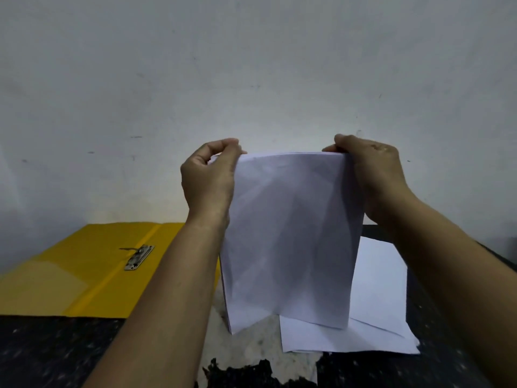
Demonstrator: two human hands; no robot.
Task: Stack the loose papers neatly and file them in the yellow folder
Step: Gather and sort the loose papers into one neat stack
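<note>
I hold a sheaf of white papers (291,236) upright above the table. My left hand (208,180) pinches its top left corner and my right hand (372,175) pinches its top right corner. The sheaf's lower edge hangs near the table. More loose white sheets (377,312) lie flat on the table behind and below it, slightly fanned. The yellow folder (70,278) lies open on the left, with a metal clip (139,257) on its fold.
The table top (56,354) is dark and speckled, with a worn pale patch (257,345) near the front middle. A plain grey wall (251,79) stands right behind the table.
</note>
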